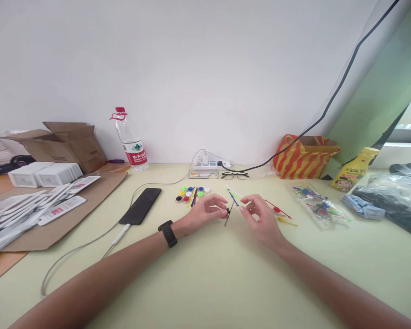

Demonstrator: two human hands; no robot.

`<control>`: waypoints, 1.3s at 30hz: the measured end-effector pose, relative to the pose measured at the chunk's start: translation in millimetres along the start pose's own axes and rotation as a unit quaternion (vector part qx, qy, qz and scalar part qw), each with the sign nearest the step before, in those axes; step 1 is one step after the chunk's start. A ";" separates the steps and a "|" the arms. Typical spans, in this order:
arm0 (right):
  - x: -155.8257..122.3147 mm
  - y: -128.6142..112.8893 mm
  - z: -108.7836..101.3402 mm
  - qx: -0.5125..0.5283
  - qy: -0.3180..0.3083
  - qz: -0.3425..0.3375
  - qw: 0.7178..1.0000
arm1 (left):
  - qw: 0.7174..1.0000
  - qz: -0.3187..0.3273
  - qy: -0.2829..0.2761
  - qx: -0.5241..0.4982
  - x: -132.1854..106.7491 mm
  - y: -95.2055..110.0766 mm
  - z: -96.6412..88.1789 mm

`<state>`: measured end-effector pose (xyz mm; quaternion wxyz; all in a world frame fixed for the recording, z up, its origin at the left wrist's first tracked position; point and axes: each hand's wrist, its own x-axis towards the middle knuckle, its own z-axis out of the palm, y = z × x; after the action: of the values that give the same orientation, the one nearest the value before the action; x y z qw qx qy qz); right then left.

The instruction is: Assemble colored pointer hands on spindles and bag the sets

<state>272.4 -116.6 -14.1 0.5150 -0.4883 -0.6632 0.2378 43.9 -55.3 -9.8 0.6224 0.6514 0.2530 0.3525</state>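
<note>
My left hand (208,208), a black watch (168,233) on its wrist, pinches a small black plastic part with a thin black stick (229,214) at its fingertips. The stick slants up and away. To its right, my right hand (260,217) is curved with thumb and index finger apart; I see nothing between them. A blue plastic stick (233,198) lies just beyond my right fingertips, beside a pale green stick. Coloured round discs (187,199) and several thin sticks lie behind my left hand. Past my right hand are a red stick piece (277,209) and a yellow stick piece (287,221).
A phone (141,205) on a charging cable lies left, near a water bottle (132,141). A power strip (210,163) and glasses (234,175) sit at the wall. Rightward are a bag of plastic parts (318,204), a striped bag (301,157) and a yellow bottle (354,169).
</note>
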 end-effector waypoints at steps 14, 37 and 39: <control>-5.3 -20.1 -11.7 0.177 -0.130 0.150 0.964 | 0.999 -0.020 0.026 -0.007 1.5 -1.7 1.3; -7.6 -3.2 3.0 0.103 -0.142 0.044 0.984 | 1.000 -0.015 -0.015 -0.014 1.3 -2.3 1.2; -8.7 -4.3 3.3 0.099 -0.137 0.043 0.985 | 0.999 -0.016 -0.021 -0.018 0.8 -1.3 1.7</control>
<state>267.6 -125.5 -15.7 0.4545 -0.4252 -0.6793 0.3889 45.8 -55.6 -10.9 0.6448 0.6429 0.2439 0.3337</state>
